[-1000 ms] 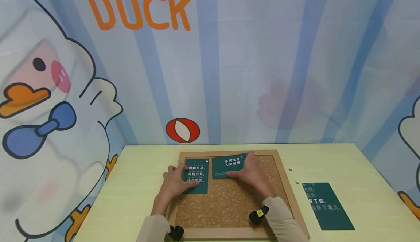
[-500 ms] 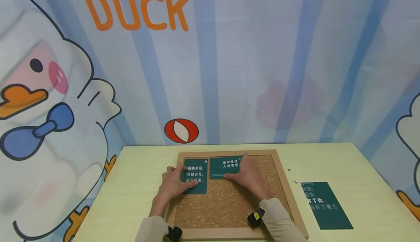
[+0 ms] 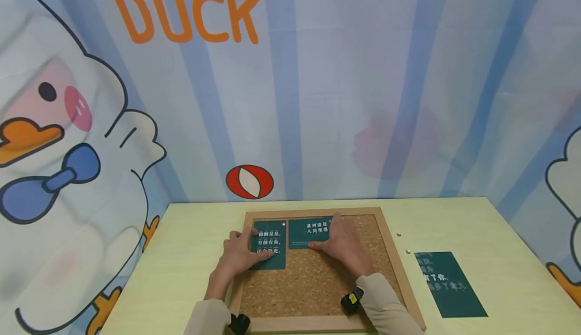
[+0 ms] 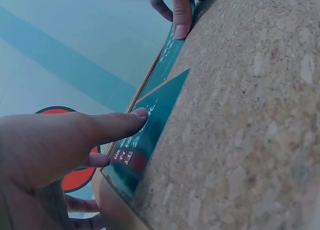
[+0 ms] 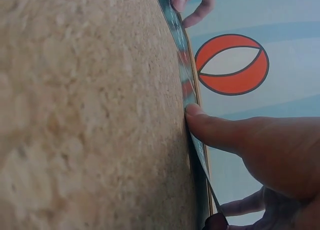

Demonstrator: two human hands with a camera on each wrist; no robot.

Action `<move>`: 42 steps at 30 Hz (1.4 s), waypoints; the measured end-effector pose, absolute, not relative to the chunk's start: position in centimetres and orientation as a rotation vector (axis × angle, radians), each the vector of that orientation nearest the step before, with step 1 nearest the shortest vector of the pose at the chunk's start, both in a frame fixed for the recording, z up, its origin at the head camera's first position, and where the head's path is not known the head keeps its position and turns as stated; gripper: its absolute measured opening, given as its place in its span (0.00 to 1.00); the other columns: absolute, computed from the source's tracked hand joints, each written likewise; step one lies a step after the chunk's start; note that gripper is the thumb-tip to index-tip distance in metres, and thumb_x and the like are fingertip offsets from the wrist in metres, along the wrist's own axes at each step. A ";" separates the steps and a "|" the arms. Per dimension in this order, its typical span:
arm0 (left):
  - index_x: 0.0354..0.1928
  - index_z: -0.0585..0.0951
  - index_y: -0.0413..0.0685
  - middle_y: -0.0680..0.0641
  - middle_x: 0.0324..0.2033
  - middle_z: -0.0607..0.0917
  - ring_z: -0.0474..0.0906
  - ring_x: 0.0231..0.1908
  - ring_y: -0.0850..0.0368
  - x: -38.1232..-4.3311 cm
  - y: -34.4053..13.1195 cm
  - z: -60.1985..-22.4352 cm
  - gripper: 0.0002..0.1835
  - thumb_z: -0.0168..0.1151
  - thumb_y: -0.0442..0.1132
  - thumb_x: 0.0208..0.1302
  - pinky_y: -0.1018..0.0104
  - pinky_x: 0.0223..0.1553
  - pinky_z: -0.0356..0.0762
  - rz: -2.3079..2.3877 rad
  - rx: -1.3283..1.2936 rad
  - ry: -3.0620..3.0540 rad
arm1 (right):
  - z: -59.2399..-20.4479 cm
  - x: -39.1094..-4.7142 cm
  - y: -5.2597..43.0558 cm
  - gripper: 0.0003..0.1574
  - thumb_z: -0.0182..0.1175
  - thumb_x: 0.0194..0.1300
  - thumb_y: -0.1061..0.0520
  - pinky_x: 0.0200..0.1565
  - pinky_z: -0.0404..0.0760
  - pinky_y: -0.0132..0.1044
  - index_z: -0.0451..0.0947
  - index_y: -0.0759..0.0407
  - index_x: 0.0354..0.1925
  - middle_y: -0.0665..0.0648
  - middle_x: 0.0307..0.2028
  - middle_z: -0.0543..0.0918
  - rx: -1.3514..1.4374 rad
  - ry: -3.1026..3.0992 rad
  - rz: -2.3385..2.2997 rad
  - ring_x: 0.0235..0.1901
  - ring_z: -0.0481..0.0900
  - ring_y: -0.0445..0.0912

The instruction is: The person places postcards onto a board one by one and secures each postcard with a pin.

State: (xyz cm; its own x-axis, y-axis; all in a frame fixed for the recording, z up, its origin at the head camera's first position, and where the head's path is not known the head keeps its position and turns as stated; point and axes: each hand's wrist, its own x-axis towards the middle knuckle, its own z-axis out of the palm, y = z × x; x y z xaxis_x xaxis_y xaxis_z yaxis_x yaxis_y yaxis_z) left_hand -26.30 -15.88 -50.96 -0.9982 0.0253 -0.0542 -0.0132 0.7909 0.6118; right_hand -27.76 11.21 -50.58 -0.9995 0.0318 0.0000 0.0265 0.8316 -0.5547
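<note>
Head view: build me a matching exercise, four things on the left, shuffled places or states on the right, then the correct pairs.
1. Left hand
2. Right hand
3. Unheld card
4. Red-and-white ball print

A. touching the wide card
B. on the striped backdrop
C. touching the tall card
D. on the table, right of the corkboard

Pairs: 1-C, 2-A, 3-D, 4-B

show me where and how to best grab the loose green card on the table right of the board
The loose green card is probably best pinched at its right long edge, coming in low from the right with the right hand once free: it lies flat on the table, and the cork board and two small studs sit off its left side.
</note>
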 end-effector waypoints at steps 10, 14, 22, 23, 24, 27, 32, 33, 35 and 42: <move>0.73 0.69 0.48 0.29 0.60 0.68 0.63 0.59 0.29 -27.6 -14.1 -49.9 0.49 0.81 0.57 0.52 0.26 0.55 0.68 0.876 -0.053 2.993 | -50.6 -27.9 11.2 0.53 0.83 0.50 0.37 0.43 0.80 0.54 0.68 0.69 0.56 0.64 0.41 0.74 -0.057 -3.027 0.829 0.39 0.75 0.56; 0.73 0.70 0.49 0.30 0.62 0.68 0.62 0.62 0.29 -28.5 -13.2 -49.6 0.49 0.80 0.59 0.52 0.26 0.60 0.62 0.792 0.003 3.037 | -50.5 -27.9 11.1 0.54 0.82 0.51 0.36 0.45 0.81 0.55 0.68 0.70 0.57 0.66 0.43 0.75 -0.049 -3.036 0.808 0.41 0.75 0.56; 0.72 0.73 0.50 0.33 0.63 0.70 0.62 0.65 0.33 -30.1 -12.4 -49.8 0.51 0.78 0.67 0.49 0.29 0.63 0.61 0.705 0.118 3.065 | -50.4 -27.8 10.9 0.60 0.80 0.52 0.33 0.51 0.80 0.59 0.67 0.72 0.64 0.70 0.51 0.75 -0.039 -3.064 0.763 0.49 0.77 0.61; 0.71 0.73 0.50 0.34 0.63 0.70 0.61 0.65 0.33 -30.3 -12.5 -49.9 0.51 0.78 0.67 0.49 0.30 0.63 0.60 0.708 0.133 3.065 | -50.4 -27.8 10.9 0.62 0.80 0.52 0.33 0.52 0.80 0.60 0.66 0.73 0.66 0.72 0.53 0.75 -0.041 -3.068 0.755 0.50 0.77 0.62; 0.71 0.74 0.50 0.34 0.63 0.71 0.61 0.65 0.33 -30.4 -12.5 -49.9 0.51 0.78 0.68 0.49 0.30 0.63 0.60 0.704 0.154 3.069 | -50.4 -27.8 10.8 0.63 0.79 0.52 0.33 0.52 0.79 0.61 0.65 0.73 0.67 0.73 0.54 0.74 -0.045 -3.070 0.752 0.51 0.77 0.63; 0.71 0.74 0.50 0.35 0.65 0.71 0.61 0.67 0.33 -30.9 -12.5 -50.2 0.51 0.76 0.71 0.49 0.28 0.65 0.56 0.677 0.222 3.075 | -50.4 -27.7 10.9 0.65 0.79 0.52 0.33 0.53 0.79 0.62 0.63 0.73 0.69 0.75 0.57 0.72 -0.060 -3.076 0.751 0.53 0.76 0.64; 0.72 0.74 0.52 0.37 0.71 0.69 0.59 0.70 0.30 -31.9 -12.2 -50.7 0.52 0.72 0.74 0.50 0.21 0.67 0.46 0.594 0.291 3.099 | -50.4 -27.8 11.1 0.65 0.80 0.52 0.34 0.52 0.79 0.62 0.63 0.72 0.70 0.74 0.56 0.71 -0.056 -3.055 0.787 0.51 0.76 0.64; 0.72 0.74 0.53 0.38 0.71 0.70 0.59 0.71 0.29 -32.2 -12.1 -50.8 0.52 0.71 0.75 0.50 0.20 0.67 0.45 0.564 0.296 3.109 | -50.4 -27.8 11.1 0.65 0.80 0.52 0.35 0.53 0.79 0.62 0.63 0.72 0.70 0.74 0.55 0.71 -0.056 -3.052 0.794 0.51 0.76 0.63; 0.72 0.75 0.53 0.38 0.71 0.71 0.58 0.72 0.28 -32.6 -11.9 -50.9 0.53 0.70 0.76 0.49 0.18 0.65 0.44 0.502 0.315 3.128 | -50.3 -27.8 11.2 0.64 0.80 0.52 0.35 0.53 0.79 0.61 0.63 0.71 0.70 0.73 0.54 0.72 -0.057 -3.048 0.798 0.50 0.76 0.62; 0.74 0.73 0.57 0.41 0.71 0.72 0.59 0.72 0.29 -33.6 -11.0 -51.1 0.56 0.68 0.80 0.46 0.18 0.66 0.45 0.321 0.354 3.122 | -50.4 -27.7 11.3 0.63 0.79 0.52 0.33 0.52 0.80 0.59 0.66 0.70 0.69 0.69 0.52 0.74 -0.046 -3.061 0.727 0.48 0.76 0.59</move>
